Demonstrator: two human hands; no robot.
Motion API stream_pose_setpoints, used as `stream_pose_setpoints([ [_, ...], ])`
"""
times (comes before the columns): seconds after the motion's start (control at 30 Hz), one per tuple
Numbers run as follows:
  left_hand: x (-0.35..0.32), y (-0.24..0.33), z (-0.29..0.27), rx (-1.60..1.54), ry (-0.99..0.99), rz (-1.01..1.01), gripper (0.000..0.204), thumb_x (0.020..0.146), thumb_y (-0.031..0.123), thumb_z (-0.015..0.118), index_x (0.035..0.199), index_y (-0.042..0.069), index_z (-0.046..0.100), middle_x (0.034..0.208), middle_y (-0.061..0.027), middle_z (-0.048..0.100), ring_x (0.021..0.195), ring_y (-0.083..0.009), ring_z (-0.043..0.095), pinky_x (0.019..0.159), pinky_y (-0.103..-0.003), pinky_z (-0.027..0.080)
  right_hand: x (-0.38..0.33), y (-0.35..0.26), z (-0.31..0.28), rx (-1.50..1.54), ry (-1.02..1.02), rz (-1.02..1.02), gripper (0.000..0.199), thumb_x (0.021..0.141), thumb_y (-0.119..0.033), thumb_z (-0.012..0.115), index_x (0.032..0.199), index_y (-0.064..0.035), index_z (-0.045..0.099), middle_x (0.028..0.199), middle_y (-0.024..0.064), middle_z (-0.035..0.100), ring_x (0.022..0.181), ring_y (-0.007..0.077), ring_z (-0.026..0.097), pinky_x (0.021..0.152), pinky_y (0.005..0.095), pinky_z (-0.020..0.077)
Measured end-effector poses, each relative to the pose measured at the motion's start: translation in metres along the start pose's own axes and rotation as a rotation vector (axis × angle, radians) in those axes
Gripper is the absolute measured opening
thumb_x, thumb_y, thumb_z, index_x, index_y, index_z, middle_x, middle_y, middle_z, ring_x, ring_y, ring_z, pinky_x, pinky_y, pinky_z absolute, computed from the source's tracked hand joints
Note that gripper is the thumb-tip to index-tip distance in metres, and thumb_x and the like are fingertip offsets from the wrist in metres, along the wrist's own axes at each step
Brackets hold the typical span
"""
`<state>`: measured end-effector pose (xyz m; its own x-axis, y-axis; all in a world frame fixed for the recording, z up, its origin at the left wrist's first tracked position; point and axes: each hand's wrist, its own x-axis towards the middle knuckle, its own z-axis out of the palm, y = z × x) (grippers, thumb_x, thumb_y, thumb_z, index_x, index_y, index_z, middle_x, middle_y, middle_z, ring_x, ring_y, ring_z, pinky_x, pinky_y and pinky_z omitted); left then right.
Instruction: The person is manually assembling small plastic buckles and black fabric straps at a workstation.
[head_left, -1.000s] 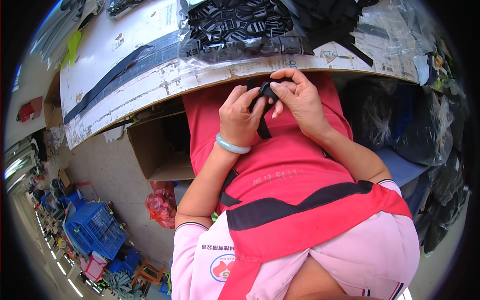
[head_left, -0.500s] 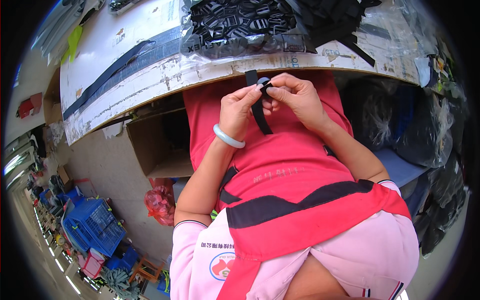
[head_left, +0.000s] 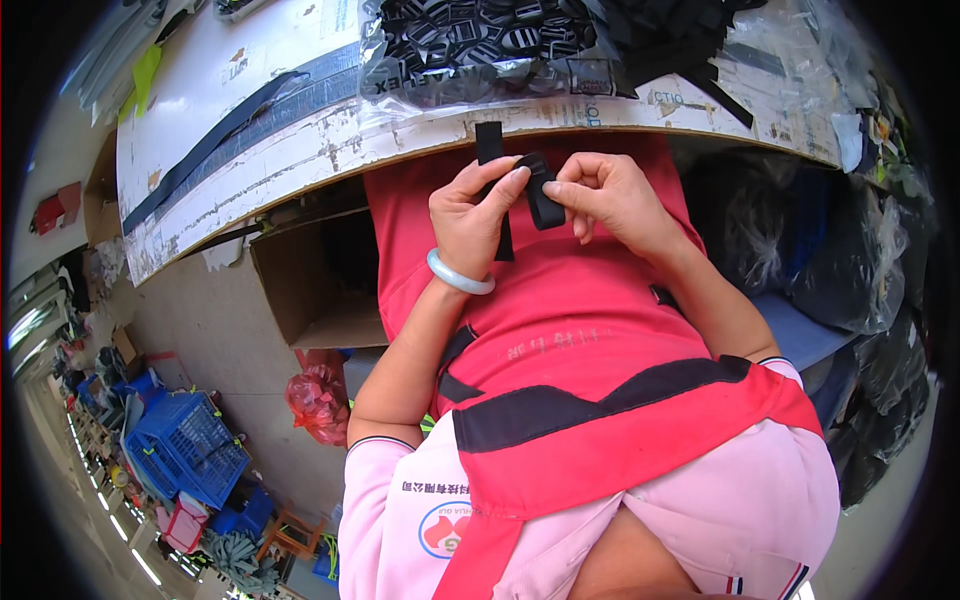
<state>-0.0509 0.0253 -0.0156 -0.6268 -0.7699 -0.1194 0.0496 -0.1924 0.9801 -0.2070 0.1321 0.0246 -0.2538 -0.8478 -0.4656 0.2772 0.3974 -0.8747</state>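
Observation:
Over my red apron (head_left: 560, 290), just off the table's near edge, my left hand (head_left: 470, 210) pinches a black webbing strap (head_left: 489, 140) with a small black buckle (head_left: 535, 165) on it. One strap end sticks up above the fingers and another part hangs below them. To the right of the buckle the webbing forms a loop (head_left: 546, 210). My right hand (head_left: 610, 198) grips this loop's edge between thumb and forefinger, its other fingers loosely curled. How the strap runs through the buckle is partly hidden by my fingers.
On the white-topped table (head_left: 270, 190) lies a clear bag of black buckles (head_left: 480, 50), with a heap of black straps (head_left: 670, 40) beside it. A long black strip (head_left: 210, 150) lies leftward. Below stand a cardboard box (head_left: 315, 280) and blue crates (head_left: 190, 450).
The strap and buckle have turned in my fingers, and a loop of webbing now shows right of the buckle. My right hand has moved slightly right, away from the left.

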Motion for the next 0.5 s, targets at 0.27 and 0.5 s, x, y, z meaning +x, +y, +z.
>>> stream_pose_setpoints([
  [0.27,-0.001,0.001,-0.004,0.04,-0.075,0.069,0.018,0.083,0.002,0.073,0.1,-0.001,0.072,0.095,-0.0062,0.067,0.086,-0.012,0.061,0.077,-0.023,0.047,0.012,-0.007,-0.009,-0.07,-0.12,0.07,0.021,0.09,-0.021,0.069,0.08,-0.0028,0.063,0.063,0.0016,0.061,0.049,0.0063,0.056,0.046,0.0197,0.0447],
  [0.5,-0.005,0.001,-0.006,0.072,-0.041,0.108,0.017,0.082,-0.003,0.071,0.1,-0.001,0.071,0.096,-0.006,0.065,0.085,-0.0119,0.06,0.076,-0.024,0.047,0.001,0.006,-0.005,-0.03,-0.093,0.024,0.02,0.088,-0.021,0.072,0.089,-0.0021,0.065,0.074,0.0011,0.062,0.063,0.0072,0.059,0.056,0.0219,0.0502],
])
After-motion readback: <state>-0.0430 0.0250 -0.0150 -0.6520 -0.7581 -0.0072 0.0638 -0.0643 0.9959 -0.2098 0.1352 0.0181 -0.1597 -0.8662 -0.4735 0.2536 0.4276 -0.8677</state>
